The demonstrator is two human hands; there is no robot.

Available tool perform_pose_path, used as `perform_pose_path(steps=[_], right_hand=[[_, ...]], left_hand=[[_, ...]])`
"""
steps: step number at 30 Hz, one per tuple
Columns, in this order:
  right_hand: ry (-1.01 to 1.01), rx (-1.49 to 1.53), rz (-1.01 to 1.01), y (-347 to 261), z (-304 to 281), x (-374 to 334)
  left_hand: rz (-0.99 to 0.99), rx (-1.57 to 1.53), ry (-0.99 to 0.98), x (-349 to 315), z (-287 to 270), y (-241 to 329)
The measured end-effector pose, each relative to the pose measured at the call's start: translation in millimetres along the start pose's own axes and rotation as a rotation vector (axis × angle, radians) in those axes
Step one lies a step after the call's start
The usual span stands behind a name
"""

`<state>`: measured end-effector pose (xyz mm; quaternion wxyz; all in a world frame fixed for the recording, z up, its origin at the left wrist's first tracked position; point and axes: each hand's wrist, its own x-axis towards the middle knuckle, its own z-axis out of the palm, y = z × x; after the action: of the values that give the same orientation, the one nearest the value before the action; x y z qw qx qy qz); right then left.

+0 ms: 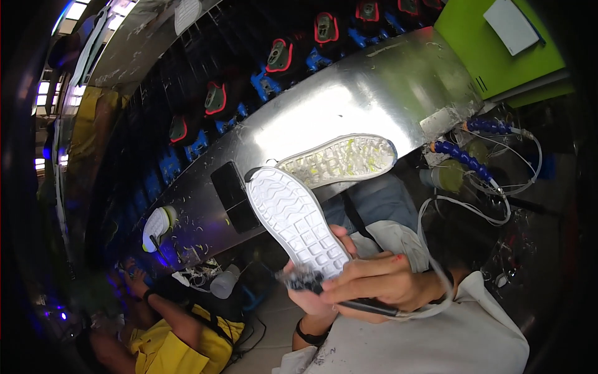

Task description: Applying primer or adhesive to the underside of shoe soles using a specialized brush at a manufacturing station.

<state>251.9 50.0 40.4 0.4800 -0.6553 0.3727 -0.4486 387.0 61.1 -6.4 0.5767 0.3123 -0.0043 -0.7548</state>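
A white shoe sole (296, 215) with a wavy and blocky tread faces up, tilted in front of my body. My left hand (306, 304), with a dark band at its wrist, is closed around the sole's near end, mostly from beneath. Fingertips also show at the sole's right edge. My right hand (386, 280) grips a black pen-shaped tool (374, 307) with a pale cord trailing from it. At the sole's near end, beside my right fingers, is a dark, blurred head (302, 278); whether it touches the sole I cannot tell.
Behind the held sole, a sole-shaped piece (339, 159) filled with pale and yellow scraps lies on the metal bench (386, 87). Flat black objects (233, 196) and another white sole (156, 227) lie leftward. Blue jointed hoses (461, 157) stand right. A person in yellow (180, 340) sits lower left.
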Motion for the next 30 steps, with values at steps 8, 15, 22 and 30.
perform_pose_path(steps=[8,15,22,30], right_hand=[[-0.093,0.038,-0.093,1,-35,-2],[-0.455,0.434,-0.031,12,-12,2],[0.137,0.280,0.077,35,-42,14],[0.225,-0.072,-0.136,7,-26,86]], left_hand=[[-0.393,-0.003,-0.162,33,20,26],[-0.551,0.438,-0.192,41,15,129],[-0.033,0.012,-0.377,10,-31,125],[0.064,-0.607,-0.162,7,-16,33]])
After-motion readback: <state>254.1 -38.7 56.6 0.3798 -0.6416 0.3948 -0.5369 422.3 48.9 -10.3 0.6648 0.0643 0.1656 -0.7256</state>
